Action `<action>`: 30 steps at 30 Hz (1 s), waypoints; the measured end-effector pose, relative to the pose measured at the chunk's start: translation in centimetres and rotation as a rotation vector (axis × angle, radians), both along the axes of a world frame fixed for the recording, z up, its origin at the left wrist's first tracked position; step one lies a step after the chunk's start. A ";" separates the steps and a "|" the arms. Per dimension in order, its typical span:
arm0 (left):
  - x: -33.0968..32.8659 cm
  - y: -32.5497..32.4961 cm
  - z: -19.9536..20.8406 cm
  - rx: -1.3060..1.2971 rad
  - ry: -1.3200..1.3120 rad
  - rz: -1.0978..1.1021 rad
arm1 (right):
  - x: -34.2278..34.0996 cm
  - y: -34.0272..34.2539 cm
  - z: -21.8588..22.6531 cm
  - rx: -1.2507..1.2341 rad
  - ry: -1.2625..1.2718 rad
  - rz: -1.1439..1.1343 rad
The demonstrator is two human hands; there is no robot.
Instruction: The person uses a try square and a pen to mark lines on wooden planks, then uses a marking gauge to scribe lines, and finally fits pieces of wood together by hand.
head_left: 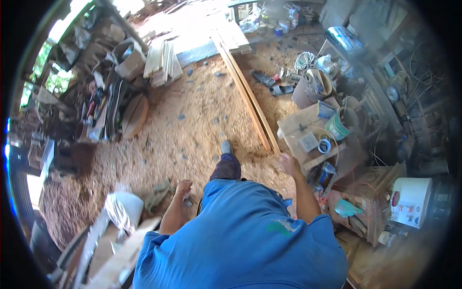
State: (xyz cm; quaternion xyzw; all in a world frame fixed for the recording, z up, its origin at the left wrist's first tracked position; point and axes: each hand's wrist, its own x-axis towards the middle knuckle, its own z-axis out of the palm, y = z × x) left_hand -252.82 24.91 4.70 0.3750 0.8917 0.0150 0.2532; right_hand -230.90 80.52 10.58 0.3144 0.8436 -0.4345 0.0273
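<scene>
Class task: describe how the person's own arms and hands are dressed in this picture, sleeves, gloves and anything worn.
Both forearms are bare below the short sleeves of a blue shirt with a small green mark on it. The left hand and right hand wear no gloves; no watch or rings show.

Left hand low, empty; right hand raised, loosely curled.

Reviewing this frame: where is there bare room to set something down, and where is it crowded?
The sawdust-covered floor is open between the leaning round wooden disc and the long wooden planks. The low wooden bench by the right hand is crowded with a green bucket and tape roll. The left hand hangs empty.
</scene>
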 end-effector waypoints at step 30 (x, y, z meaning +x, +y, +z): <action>-97.8 58.1 -0.1 -0.490 -0.201 -0.280 | -78.8 18.9 -13.0 -1.176 0.260 -1.351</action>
